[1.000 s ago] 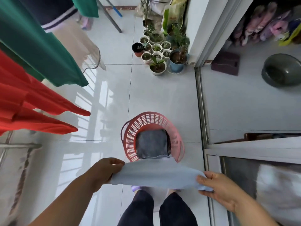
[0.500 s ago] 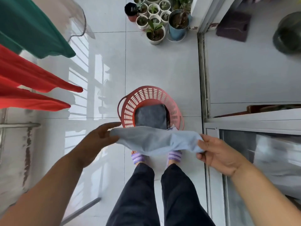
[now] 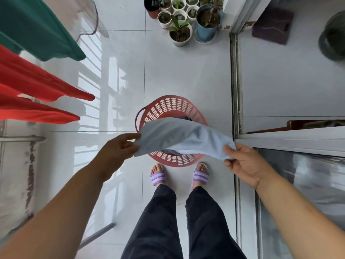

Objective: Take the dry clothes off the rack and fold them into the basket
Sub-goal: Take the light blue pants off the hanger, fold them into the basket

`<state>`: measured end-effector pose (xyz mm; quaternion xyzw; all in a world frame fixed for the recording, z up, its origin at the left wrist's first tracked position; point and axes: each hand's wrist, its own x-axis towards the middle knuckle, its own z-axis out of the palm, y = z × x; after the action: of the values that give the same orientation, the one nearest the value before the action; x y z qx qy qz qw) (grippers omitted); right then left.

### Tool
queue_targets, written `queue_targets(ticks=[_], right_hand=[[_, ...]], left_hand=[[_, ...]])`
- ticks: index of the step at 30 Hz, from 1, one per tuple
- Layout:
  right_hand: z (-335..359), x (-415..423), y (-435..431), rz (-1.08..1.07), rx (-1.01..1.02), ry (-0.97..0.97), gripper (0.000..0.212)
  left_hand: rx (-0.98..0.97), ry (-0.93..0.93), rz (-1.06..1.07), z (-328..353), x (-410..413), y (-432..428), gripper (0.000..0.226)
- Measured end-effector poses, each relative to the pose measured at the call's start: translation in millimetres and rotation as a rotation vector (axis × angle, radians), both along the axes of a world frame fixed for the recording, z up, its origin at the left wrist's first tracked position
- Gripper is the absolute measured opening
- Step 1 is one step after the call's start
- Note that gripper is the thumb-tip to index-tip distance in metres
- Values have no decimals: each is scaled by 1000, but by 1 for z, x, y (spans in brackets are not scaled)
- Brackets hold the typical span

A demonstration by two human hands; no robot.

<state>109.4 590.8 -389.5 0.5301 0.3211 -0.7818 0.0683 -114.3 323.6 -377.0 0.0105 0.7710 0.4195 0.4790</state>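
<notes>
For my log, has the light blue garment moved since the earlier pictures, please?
Yes: the light blue garment moved forward, from the red basket's near rim to over its opening.

Two hands, the left hand [image 3: 119, 152] and the right hand [image 3: 244, 165], hold one pale blue garment [image 3: 183, 137] over one red basket [image 3: 173, 105]. One green garment [image 3: 37, 28] and what appear to be two red garments [image 3: 37, 81] hang alongside. Roughly seven potted plants [image 3: 180, 32] crowd the cropped top edge. Also counted are two purple slippers [image 3: 158, 176], one dark mat [image 3: 272, 25] and one grey basin [image 3: 334, 36].
</notes>
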Motion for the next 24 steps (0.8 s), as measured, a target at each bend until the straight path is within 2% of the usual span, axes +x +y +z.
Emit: queue_targets(ticks=[2,3,4,6,8,9,10,11,13,16,20,24], right_hand=[[2,-9,6,142,87,-110,15],[6,-15,12,136,121,-98,14],[11,-20,19,89,140,-33,13],[23,-28,34,-53,110,230,20],[28,-34,36,-22,93,361,47],[24,-36,31,57,124,308,59],[15,-37,24,150,177,204,61],[10,-41,19,216,224,107,49],[-2,-44,15,192,293,-16,8],[-9,-39,21,97,304,-46,14],[-17,-8,5,247,243,-155,10],[-24,19,-14,331,154,-289,15]], left_hand=[[-36,61,31,3,-5,2,31],[10,79,111,5,-10,4,30],[86,74,210,9,-17,4,30],[290,18,351,16,-27,5,30],[336,8,273,16,-28,7,47],[281,10,196,13,-28,8,57],[218,1,150,9,-26,7,61],[160,5,139,5,-27,7,61],[97,31,188,0,-28,5,50],[41,90,220,-4,-24,-1,34],[-31,29,203,-13,-2,-18,20],[-142,-79,188,-23,18,-38,25]])
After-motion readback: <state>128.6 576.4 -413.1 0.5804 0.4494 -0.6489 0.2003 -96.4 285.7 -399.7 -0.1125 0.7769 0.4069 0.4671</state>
